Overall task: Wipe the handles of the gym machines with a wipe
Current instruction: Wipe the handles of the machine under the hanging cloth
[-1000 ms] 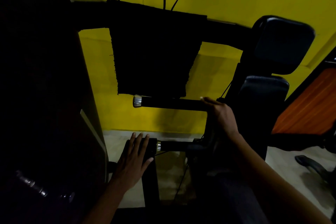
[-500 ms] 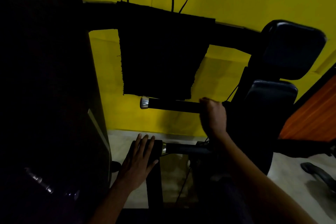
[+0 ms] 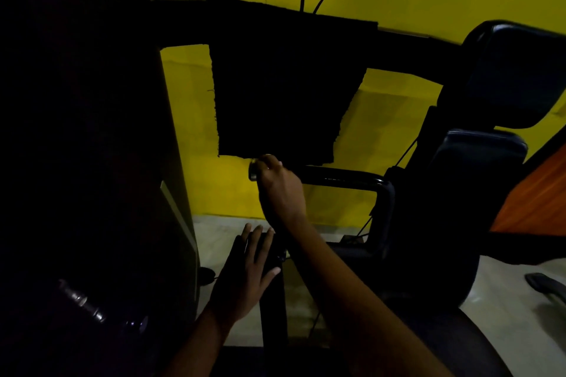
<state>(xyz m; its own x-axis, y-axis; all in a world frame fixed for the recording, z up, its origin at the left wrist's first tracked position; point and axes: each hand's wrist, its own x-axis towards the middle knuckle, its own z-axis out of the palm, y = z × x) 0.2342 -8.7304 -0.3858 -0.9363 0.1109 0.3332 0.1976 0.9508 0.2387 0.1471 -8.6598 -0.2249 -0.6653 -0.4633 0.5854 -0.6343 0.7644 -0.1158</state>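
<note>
The upper handle (image 3: 337,176) is a black horizontal bar with a chrome end cap (image 3: 253,170) on its left. My right hand (image 3: 280,190) is closed around that left end, just behind the cap. No wipe shows in the dim light; whether one lies under the fingers I cannot tell. Lower down, my left hand (image 3: 248,275) rests flat with fingers spread on the dark grip of the lower handle (image 3: 237,251), which it mostly hides.
A black cloth (image 3: 284,86) hangs over the machine's crossbar above the handle. Padded backrest (image 3: 514,70) and pad (image 3: 477,162) stand at right, beside an orange-brown panel (image 3: 539,193). A dark machine column (image 3: 76,131) fills the left. Pale floor (image 3: 505,300) lies below.
My right hand has slid left along the upper handle, from its right end to the chrome-capped left end. The left hand has stayed on the lower grip.
</note>
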